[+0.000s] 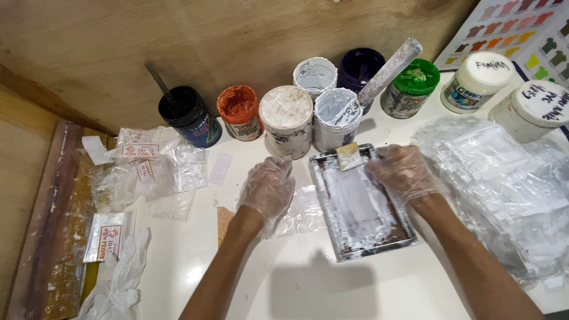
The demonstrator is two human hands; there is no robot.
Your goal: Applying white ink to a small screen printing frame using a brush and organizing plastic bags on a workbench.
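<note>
Gloves of thin, crinkled clear plastic cover both hands in the head view. The left hand point(268, 188) rests palm down on the white table point(249, 278), fingers loosely curled and gripping nothing, its knuckles just beside a white-crusted paint tub point(286, 120). A limp clear plastic bag point(302, 212) lies flat under and beside this hand.

The right hand point(403, 172) sits on the upper right corner of a small rectangular metal-framed screen point(360, 203), fingers bent over the frame's edge and pressing it to the table. The screen lies between the two hands, its mesh smeared with streaky white ink and its rim rusty brown. A small pale scraper point(348, 156) lies on the screen's top edge, apart from the fingers.

Round open tubs stand in a row behind: a glossy black one point(188, 115) with a stick in it, an orange one point(239, 111), two grey-white ones point(335, 116), a dark purple one point(360, 66) and a green one point(413, 86). A paint-coated stirring stick point(386, 72) leans out of the nearer grey-white tub. Two lidded white jars point(479, 80) stand at the right, above a heap of slick clear plastic bags point(504, 184). More crumpled bags with small printed labels point(148, 166) lie to the left.
</note>
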